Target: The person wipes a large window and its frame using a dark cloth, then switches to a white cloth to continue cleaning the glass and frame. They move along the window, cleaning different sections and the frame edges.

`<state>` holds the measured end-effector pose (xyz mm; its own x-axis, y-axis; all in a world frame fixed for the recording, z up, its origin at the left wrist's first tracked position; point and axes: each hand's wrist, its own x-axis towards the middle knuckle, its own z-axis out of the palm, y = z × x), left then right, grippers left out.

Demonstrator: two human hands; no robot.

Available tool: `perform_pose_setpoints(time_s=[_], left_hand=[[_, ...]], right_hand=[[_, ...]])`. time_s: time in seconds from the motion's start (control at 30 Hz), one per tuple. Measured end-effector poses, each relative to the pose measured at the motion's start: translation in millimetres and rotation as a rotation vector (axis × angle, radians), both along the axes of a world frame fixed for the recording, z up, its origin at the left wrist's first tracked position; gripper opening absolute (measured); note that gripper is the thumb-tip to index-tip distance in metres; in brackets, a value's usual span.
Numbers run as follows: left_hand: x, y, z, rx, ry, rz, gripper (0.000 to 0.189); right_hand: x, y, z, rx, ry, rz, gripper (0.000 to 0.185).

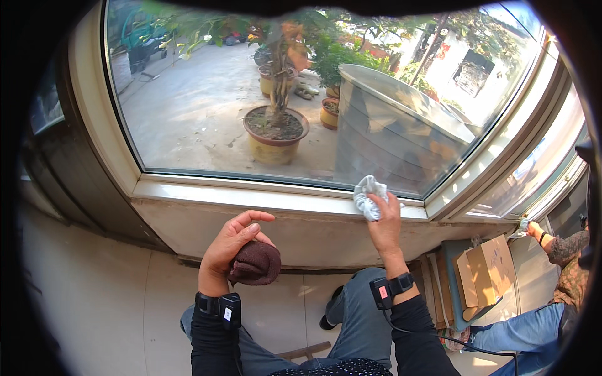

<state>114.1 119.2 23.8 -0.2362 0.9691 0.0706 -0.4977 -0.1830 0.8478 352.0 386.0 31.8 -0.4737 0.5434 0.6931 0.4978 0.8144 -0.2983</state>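
Note:
My right hand (386, 214) presses a crumpled pale cloth (369, 197) against the white window frame's sill (282, 198), near the pane's lower right corner. A bunched dark brown cloth (255, 264) is in my left hand (235, 239), held by the lower fingers and palm; the index finger is raised. That hand hangs in front of the wall below the sill, apart from the glass. The large window pane (188, 117) rises before me. Both wrists carry strapped black devices.
To the right, a person (559, 263) holds a cloth at the adjoining window. A cardboard box (489, 270) rests on a stool beside that person's legs. A black cable (447, 336) runs from my right wrist. Potted plants (276, 134) and a large grey tub (395, 127) stand behind the glass.

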Motion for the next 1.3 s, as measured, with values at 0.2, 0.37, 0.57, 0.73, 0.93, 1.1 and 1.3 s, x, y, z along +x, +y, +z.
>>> perform_pose_setpoints(time_s=[0.2, 0.37, 0.57, 0.73, 0.93, 1.1, 1.3], left_hand=[[-4.1, 3.5, -7.7, 0.034, -0.015, -0.001, 0.036], [-10.2, 4.8, -14.6, 0.026, -0.022, 0.023, 0.038], [-14.4, 4.1, -18.9, 0.059, -0.065, 0.033, 0.038], [-10.5, 12.2, -19.4, 0.059, -0.055, 0.005, 0.037], [-11.1, 12.1, -21.9, 0.034, -0.028, 0.045, 0.037], [-11.2, 11.7, -25.4, 0.05, -0.053, 0.076, 0.037], [-12.1, 14.1, -31.5, 0.064, -0.064, 0.067, 0.039]], right_hand=[[-91.0, -65.6, -34.5, 0.096, -0.118, 0.292, 0.053], [-117.6, -69.3, -8.8, -0.204, -0.087, 0.555, 0.048], [-35.2, -20.2, 22.4, -1.645, 0.721, 1.007, 0.043], [-12.1, -24.4, 25.3, -1.661, 0.74, 1.022, 0.054], [-4.4, -26.8, 25.6, -1.602, 0.75, 0.906, 0.045], [5.3, -19.5, 19.5, -1.217, 0.605, 0.791, 0.036], [36.6, 11.0, 50.0, -0.333, 0.431, 0.322, 0.034]])
